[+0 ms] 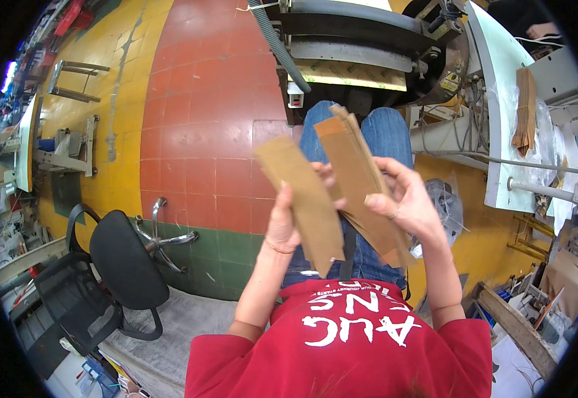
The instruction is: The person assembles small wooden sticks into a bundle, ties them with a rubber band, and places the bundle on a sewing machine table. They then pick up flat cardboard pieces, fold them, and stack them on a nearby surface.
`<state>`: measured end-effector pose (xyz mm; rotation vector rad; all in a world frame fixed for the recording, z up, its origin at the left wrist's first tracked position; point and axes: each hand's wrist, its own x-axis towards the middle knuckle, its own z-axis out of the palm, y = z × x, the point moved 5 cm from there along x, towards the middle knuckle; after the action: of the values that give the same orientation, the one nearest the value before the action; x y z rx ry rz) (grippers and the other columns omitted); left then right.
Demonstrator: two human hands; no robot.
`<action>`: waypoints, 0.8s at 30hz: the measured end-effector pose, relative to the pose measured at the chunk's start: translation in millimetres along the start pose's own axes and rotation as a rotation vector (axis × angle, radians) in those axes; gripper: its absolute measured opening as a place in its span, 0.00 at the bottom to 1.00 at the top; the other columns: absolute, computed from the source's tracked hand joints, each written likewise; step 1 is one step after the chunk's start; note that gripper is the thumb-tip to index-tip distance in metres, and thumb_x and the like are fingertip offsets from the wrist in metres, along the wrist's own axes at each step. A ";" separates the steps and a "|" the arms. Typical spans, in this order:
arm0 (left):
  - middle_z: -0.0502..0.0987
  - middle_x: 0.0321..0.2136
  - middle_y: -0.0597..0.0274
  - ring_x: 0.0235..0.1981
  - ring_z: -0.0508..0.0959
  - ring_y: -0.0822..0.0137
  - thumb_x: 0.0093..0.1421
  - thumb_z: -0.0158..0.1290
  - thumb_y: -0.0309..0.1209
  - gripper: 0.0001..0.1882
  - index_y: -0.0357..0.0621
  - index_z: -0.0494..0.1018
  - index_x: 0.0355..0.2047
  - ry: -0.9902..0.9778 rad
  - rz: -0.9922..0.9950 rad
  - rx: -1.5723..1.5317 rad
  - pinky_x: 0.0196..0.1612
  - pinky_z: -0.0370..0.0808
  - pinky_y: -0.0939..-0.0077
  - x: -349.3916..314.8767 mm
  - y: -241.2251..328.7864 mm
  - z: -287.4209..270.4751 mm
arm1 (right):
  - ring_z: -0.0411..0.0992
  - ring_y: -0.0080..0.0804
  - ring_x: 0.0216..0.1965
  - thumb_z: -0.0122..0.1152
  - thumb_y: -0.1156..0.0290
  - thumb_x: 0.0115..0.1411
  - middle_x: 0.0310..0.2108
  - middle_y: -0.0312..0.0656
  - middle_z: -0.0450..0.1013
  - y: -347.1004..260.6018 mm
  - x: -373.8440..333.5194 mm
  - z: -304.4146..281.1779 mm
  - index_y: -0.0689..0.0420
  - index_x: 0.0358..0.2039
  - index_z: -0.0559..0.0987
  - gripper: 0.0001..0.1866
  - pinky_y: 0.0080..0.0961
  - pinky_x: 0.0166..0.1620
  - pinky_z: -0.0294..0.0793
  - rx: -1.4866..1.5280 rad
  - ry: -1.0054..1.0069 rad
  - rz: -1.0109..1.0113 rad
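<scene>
Two stacks of long, flat brown strips are held over my lap, and I cannot tell whether they are card or leather. My left hand (282,225) is closed on the left strips (305,199), thumb on top and fingers underneath. In my right hand (408,202) is the thicker stack of right strips (352,159), gripped along its right edge with the thumb across the face. The two stacks lean apart at the top, and their lower parts come close together. Some fingertips show between them; the rest are hidden behind the strips.
Ahead stands a machine with metal rollers (352,53) and a grey hose (272,40). A pale table (494,99) at right bears a tied bundle of brown strips (525,109) and plastic. A black office chair (126,259) is at left. Another person's hand (542,30) shows far right.
</scene>
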<state>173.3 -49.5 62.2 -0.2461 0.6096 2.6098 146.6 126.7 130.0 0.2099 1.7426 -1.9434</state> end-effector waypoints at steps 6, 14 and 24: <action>0.66 0.56 0.56 0.58 0.68 0.60 0.58 0.52 0.54 0.38 0.45 0.57 0.62 0.006 -0.085 0.005 0.59 0.68 0.62 4.9 -28.5 14.8 | 0.63 0.51 0.54 0.66 0.43 0.49 0.53 0.57 0.57 -3.5 -20.4 45.2 0.75 0.59 0.58 0.53 0.39 0.56 0.64 -0.782 0.163 -0.393; 0.63 0.58 0.50 0.54 0.70 0.52 0.55 0.48 0.59 0.43 0.46 0.55 0.63 -0.153 -0.097 -0.486 0.56 0.70 0.56 -3.0 -27.4 30.2 | 0.71 0.41 0.43 0.68 0.54 0.50 0.40 0.48 0.68 -12.6 -23.7 37.7 0.64 0.53 0.70 0.36 0.35 0.46 0.70 -0.901 0.169 -0.309; 0.69 0.46 0.47 0.47 0.74 0.56 0.62 0.49 0.49 0.37 0.37 0.53 0.61 -0.329 -0.416 -0.078 0.47 0.76 0.58 3.5 -55.5 33.3 | 0.68 0.27 0.49 0.60 0.58 0.59 0.50 0.40 0.71 -14.2 59.4 -2.3 0.56 0.57 0.70 0.28 0.29 0.53 0.67 -0.398 -0.274 -0.162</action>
<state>193.5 11.7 69.9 0.0336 0.3020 2.2052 88.6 113.4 115.9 -0.3314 1.9544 -1.5921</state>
